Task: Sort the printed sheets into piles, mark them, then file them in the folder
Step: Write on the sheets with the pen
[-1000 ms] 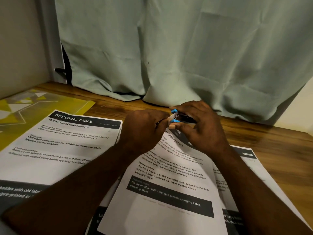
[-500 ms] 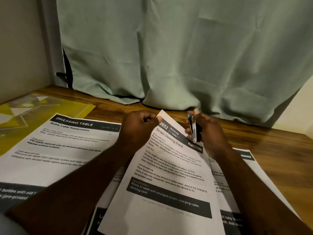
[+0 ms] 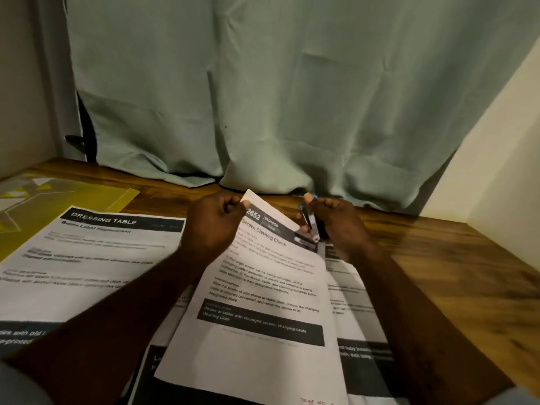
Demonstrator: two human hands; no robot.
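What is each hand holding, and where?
Left hand pinches the white printed sheet by its top corner; right hand grips a small black-and-blue tool round its body.

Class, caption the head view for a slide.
Left hand pinches a corner of the white printed sheet; right hand grips a small black-and-blue stapler.

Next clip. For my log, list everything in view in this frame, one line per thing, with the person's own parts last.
curtain: one, pale green, hanging behind the table with its hem on the tabletop
wall: cream at right, grey at left
table: one, brown wood, under everything
folder: one, yellow, far left on the table
Dressing Table sheet: one, white with black header, lying left, overlapping the folder
Screen Cleaning Check sheet: one, white with black bands, centre, top corner lifted
lower sheets: at least two, white and black, partly covered beneath it
stapler: one, black and blue, small, above the sheet's top edge
left hand: pinches the lifted corner
right hand: grips the stapler
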